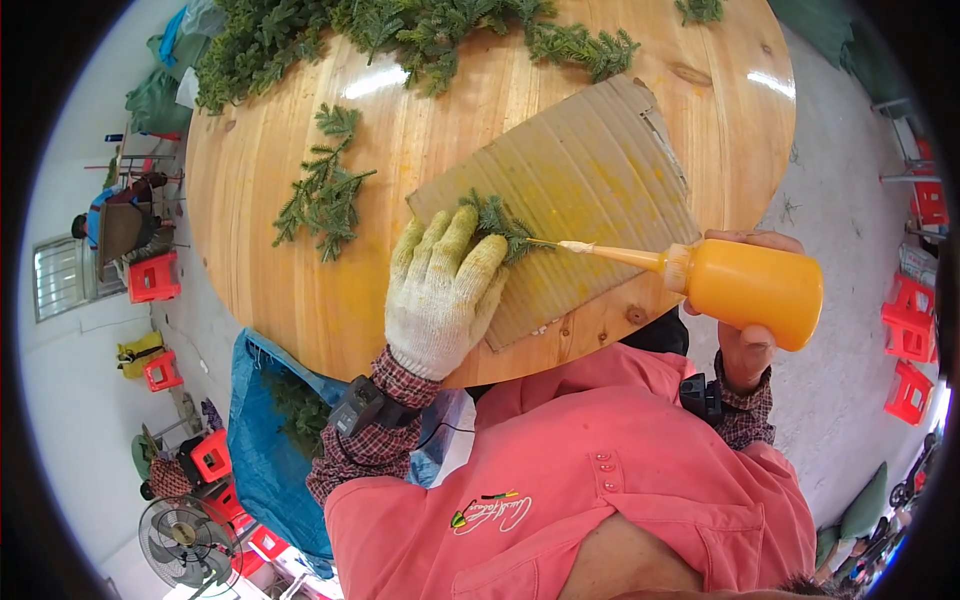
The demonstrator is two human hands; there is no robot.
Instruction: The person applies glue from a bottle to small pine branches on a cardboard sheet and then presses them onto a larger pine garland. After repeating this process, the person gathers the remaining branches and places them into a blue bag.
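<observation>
The person's left hand (437,285), in a white knit glove stained yellow-green on the fingers, lies palm down over the left part of a cardboard sheet (600,165), which sits toward the near edge of the round tabletop (735,160). A small green sprig (508,228) lies on the cardboard, near its left edge, just beyond and to the right of the tips of the index and middle fingers. Those fingers are slightly parted, the others closer together; whether the fingertips pinch the sprig or only press on it cannot be told. The bare right hand (750,350) wraps a yellow squeeze bottle (765,290) tilted on its side, thumb on the near side and fingers on the far side. Its thin tip (543,243) reaches the sprig's right end. A larger sprig (325,190) lies toward the tabletop's left edge, and piled greenery (265,45) lines the far edge.
</observation>
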